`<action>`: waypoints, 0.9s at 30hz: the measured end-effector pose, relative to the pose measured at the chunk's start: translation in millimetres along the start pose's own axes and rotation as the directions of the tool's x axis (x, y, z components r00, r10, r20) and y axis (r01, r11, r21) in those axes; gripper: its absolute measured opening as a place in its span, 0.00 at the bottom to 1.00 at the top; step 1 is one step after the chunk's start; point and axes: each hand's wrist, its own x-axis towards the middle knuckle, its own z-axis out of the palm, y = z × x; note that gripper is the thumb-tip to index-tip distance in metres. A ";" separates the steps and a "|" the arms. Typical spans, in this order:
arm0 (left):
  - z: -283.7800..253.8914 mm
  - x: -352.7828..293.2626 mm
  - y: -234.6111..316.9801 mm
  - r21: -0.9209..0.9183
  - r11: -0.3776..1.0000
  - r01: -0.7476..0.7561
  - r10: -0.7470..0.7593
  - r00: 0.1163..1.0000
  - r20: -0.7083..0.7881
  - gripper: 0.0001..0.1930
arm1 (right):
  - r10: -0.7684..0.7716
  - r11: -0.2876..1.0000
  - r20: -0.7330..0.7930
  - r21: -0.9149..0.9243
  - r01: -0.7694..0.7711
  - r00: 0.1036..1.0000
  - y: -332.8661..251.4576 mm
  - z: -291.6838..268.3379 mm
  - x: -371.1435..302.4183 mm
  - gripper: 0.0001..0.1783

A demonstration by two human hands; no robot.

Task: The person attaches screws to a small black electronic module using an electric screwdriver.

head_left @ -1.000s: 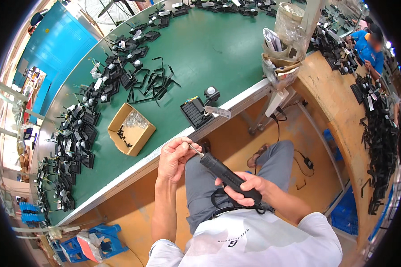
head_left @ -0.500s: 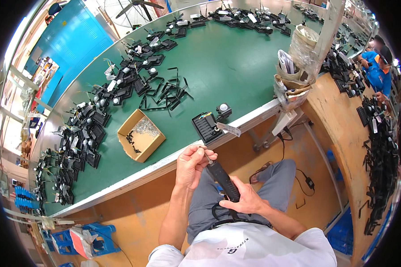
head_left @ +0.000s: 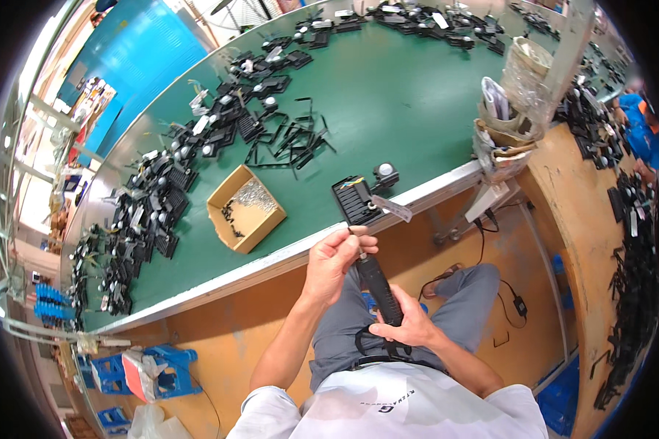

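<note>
My right hand (head_left: pixel 411 322) is wrapped round the lower body of a black electric screwdriver (head_left: pixel 378 284), which points up and away from me. At its upper end the fingers of my left hand (head_left: pixel 331 265) are pinched together by the bit; whatever small piece they hold is too hidden to make out. Just beyond my hands, at the table's front edge, lies a black finned floodlight (head_left: pixel 354 200) with coloured wire ends. Joined to it are a sensor with a white dome (head_left: pixel 386 174) and a pale label tag (head_left: pixel 392 208).
An open cardboard box (head_left: pixel 265 233) holds silver and black small parts. Behind it is a loose pile of black brackets (head_left: pixel 294 140). Many similar lamps (head_left: pixel 170 183) line the green table's (head_left: pixel 359 88) far side. Plastic-wrapped pouches (head_left: pixel 507 139) hang by a post. Another person (head_left: pixel 641 132) is at the right.
The whole view has shifted, so the table and its things appear farther right. Both hands keep their hold on and around the screwdriver, with its tip nearer the floodlight in view.
</note>
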 end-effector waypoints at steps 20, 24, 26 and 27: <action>-194.5 82.9 134.2 0.944 -0.322 -0.067 0.321 0.931 0.175 0.08 | 0.036 0.981 0.003 -0.193 -0.035 0.999 -3.7 -15.0 -26.0 0.42; -193.2 82.2 133.7 0.949 -0.299 -0.098 0.356 0.911 0.207 0.06 | 0.085 0.982 -0.038 -0.168 -0.090 0.996 -0.6 -10.9 -27.4 0.41; -197.2 80.9 134.5 0.951 -0.281 -0.132 0.477 0.840 0.257 0.05 | 0.103 0.986 -0.047 -0.130 -0.109 0.994 -4.4 -6.8 -26.8 0.41; -199.3 78.9 135.8 0.947 -0.300 -0.117 0.486 0.835 0.257 0.05 | 0.119 0.989 -0.049 -0.088 -0.123 0.992 -6.1 -4.8 -26.1 0.40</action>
